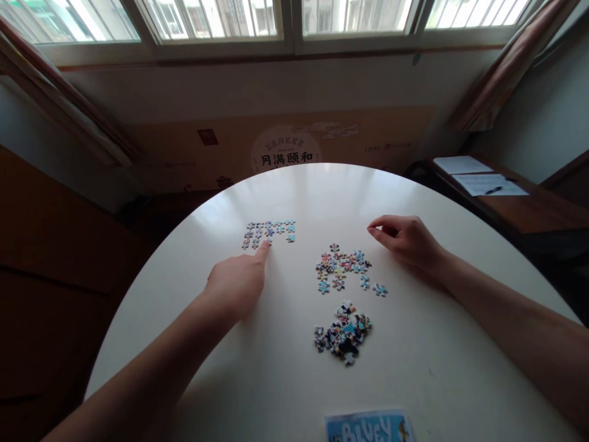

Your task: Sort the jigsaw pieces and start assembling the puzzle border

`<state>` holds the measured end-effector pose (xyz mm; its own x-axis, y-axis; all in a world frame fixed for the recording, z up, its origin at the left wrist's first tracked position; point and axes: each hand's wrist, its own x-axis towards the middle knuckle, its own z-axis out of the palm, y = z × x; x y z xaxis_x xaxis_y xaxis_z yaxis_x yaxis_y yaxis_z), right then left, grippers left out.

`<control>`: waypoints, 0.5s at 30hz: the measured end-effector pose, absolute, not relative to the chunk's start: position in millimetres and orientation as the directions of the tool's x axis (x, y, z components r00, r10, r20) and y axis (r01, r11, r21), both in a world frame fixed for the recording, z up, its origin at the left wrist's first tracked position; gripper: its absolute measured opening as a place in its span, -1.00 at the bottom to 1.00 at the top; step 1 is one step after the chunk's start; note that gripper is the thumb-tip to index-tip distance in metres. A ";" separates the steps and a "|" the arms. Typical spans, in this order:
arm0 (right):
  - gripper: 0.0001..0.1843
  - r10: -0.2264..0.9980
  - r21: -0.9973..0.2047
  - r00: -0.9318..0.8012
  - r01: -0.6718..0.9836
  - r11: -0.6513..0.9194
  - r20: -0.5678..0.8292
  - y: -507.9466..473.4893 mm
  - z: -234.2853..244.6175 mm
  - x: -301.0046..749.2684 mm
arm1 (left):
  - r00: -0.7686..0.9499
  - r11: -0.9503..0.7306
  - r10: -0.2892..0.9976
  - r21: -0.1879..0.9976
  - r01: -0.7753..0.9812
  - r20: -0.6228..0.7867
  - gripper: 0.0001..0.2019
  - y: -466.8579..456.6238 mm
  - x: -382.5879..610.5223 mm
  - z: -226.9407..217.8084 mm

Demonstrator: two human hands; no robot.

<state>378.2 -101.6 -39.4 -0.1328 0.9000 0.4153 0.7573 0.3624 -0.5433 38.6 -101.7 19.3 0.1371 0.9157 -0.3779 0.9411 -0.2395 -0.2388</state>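
My left hand reaches across the white round table with its index finger stretched out and the other fingers bent under. That fingertip touches a small puzzle piece at the lower edge of a grid of separately laid puzzle pieces. My right hand rests on its side on the table, fingers curled and thumb close to the index finger; nothing shows between them. Left of it lies a loose spread of puzzle pieces. Nearer to me is a heaped pile of puzzle pieces.
A blue packet with "BLUEY" lettering lies at the near edge of view. Papers and a pen are on a brown side table at the right. A printed cardboard panel stands below the window.
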 end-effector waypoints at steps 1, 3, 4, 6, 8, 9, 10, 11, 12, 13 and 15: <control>-0.73 0.901 -0.575 -0.142 0.727 0.376 0.409 -105.7 -33.0 372.7 | 0.133 -0.236 0.915 -0.239 0.942 -0.380 -0.23 -101.2 38.6 19.5; -0.73 0.901 -0.635 -0.237 0.645 0.426 0.363 -116.6 -17.2 360.1 | 0.124 -0.228 0.917 -0.242 0.943 -0.379 -0.23 -101.7 39.5 20.5; -0.75 0.888 -0.654 -0.334 0.601 0.460 0.317 -122.9 -8.4 353.7 | 0.121 -0.225 0.919 -0.247 0.943 -0.375 -0.23 -103.0 40.7 21.3; -0.80 0.799 -0.653 -0.574 0.536 0.534 0.182 -136.0 8.6 342.5 | 0.123 -0.223 0.926 -0.255 0.941 -0.357 -0.20 -107.8 44.6 23.0; -0.85 0.689 -0.603 -0.719 0.513 0.611 0.086 -147.9 21.9 334.4 | 0.148 -0.238 0.933 -0.252 0.938 -0.328 -0.16 -115.0 50.1 24.9; -0.87 0.662 -0.576 -0.748 0.524 0.627 0.040 -152.9 26.5 331.6 | 0.170 -0.251 0.936 -0.245 0.937 -0.309 -0.16 -119.1 52.9 25.8; -0.90 0.649 -0.552 -0.760 0.540 0.636 0.005 -157.1 29.6 329.4 | 0.194 -0.267 0.937 -0.234 0.935 -0.291 -0.17 -123.1 55.6 26.5; -0.92 0.647 -0.532 -0.762 0.559 0.636 -0.028 -160.5 31.3 327.7 | 0.219 -0.282 0.937 -0.221 0.934 -0.272 -0.19 -126.7 57.8 27.0; -0.93 0.647 -0.515 -0.760 0.578 0.634 -0.056 -163.2 31.9 326.5 | 0.239 -0.295 0.937 -0.209 0.933 -0.254 -0.22 -129.7 59.5 27.0; -0.92 0.649 -0.500 -0.757 0.591 0.633 -0.075 -165.2 31.5 325.5 | 0.255 -0.304 0.937 -0.198 0.932 -0.238 -0.25 -131.8 60.6 26.6; -0.90 0.647 -0.477 -0.756 0.607 0.635 -0.100 -167.1 29.4 324.2 | 0.272 -0.313 0.937 -0.185 0.931 -0.217 -0.30 -133.3 61.2 24.3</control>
<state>324.2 -167.1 29.4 -0.7559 0.6471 -0.0997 0.6069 0.6354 -0.4774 61.2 -133.3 24.3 0.2725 0.9375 -0.2166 0.9314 -0.3135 -0.1850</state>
